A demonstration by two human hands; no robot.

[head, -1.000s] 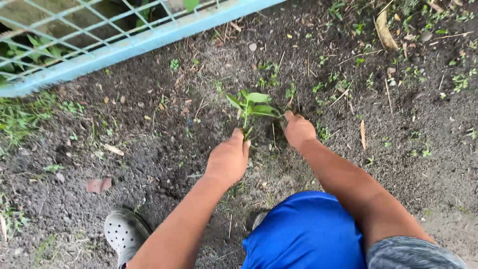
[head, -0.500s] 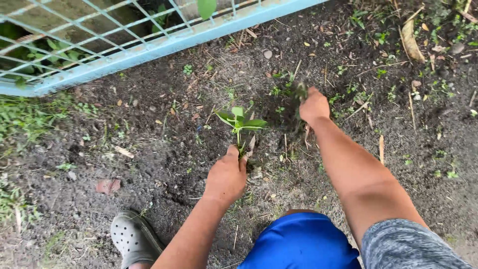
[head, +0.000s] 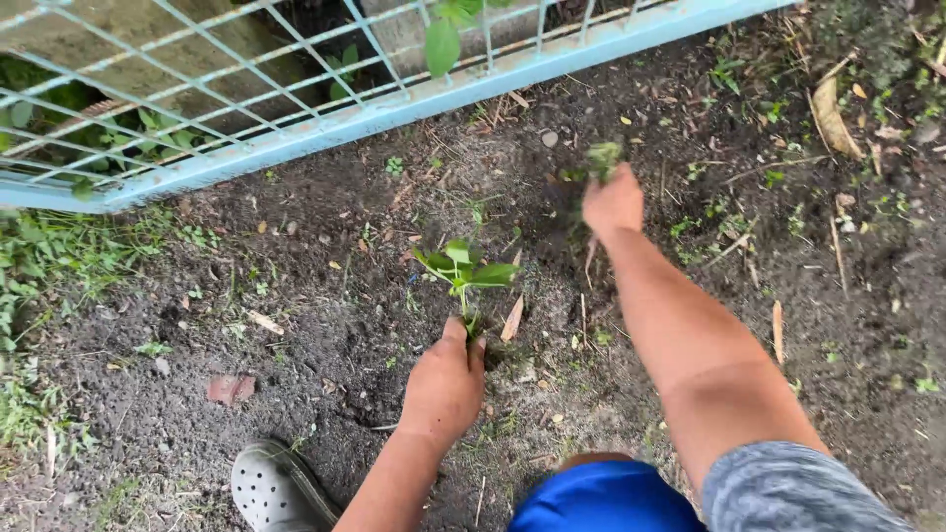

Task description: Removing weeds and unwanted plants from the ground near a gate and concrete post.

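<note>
A small green seedling (head: pixel 465 270) stands upright in dark soil (head: pixel 325 325). My left hand (head: pixel 445 380) presses on the soil at the base of its stem, fingers together against the ground. My right hand (head: pixel 613 202) is raised farther back and to the right, closed around a small tuft of green weed (head: pixel 603 158) that sticks out above the fist; it is blurred.
A light blue wire-mesh fence (head: pixel 325 123) runs across the top, with plants behind it. Grass grows at the left edge (head: pixel 49 266). My grey clog (head: pixel 276 491) is at the bottom left, blue shorts (head: pixel 601 498) at the bottom. Dry leaves and twigs litter the soil.
My right hand has moved away from the seedling, back and to the right toward the fence, and now grips a weed tuft. My left hand has stayed at the seedling's base.
</note>
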